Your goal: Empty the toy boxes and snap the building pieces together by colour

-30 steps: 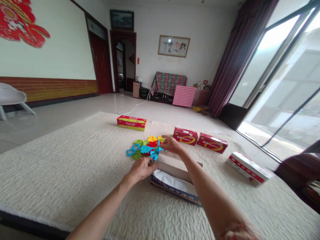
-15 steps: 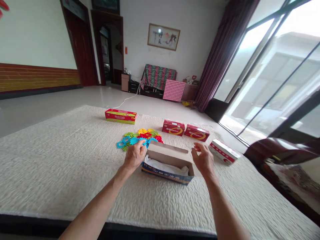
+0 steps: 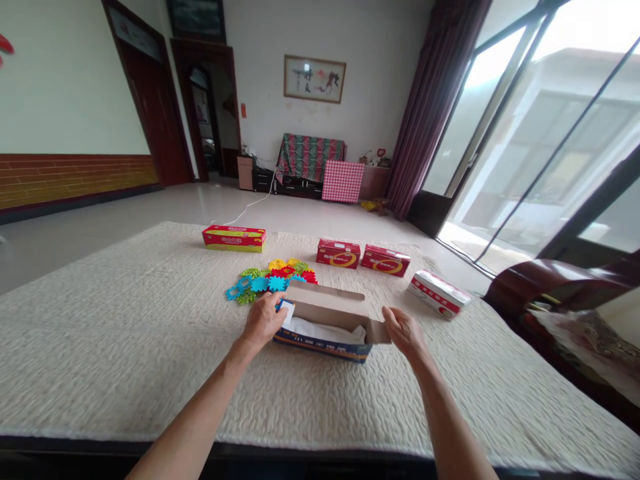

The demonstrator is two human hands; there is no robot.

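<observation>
A dark blue cardboard box [image 3: 320, 345] stands on the quilted cover with its top open and its long lid flap [image 3: 325, 293] raised at the back. White lining material [image 3: 325, 330] lies inside. My left hand [image 3: 265, 319] is closed at the box's left end, pinching the small side flap [image 3: 287, 312]. At the opposite end, my right hand [image 3: 406, 331] has its fingers closed on the right side flap [image 3: 379, 331], which sticks outward. Interlocking plastic pieces [image 3: 277, 284] in blue, green, red and yellow lie just behind the box, partly hidden by it.
A red and yellow-green box [image 3: 234, 240] sits at the cover's back left. Two red boxes [image 3: 339, 254] stand side by side behind the open box, and a white and red box [image 3: 440, 295] lies to the right. A dark wooden armrest [image 3: 520, 283] borders the right side.
Both hands have come onto the box's end flaps, and the right flap now spreads outward. The left flap has come into view. The whole view has shifted slightly.
</observation>
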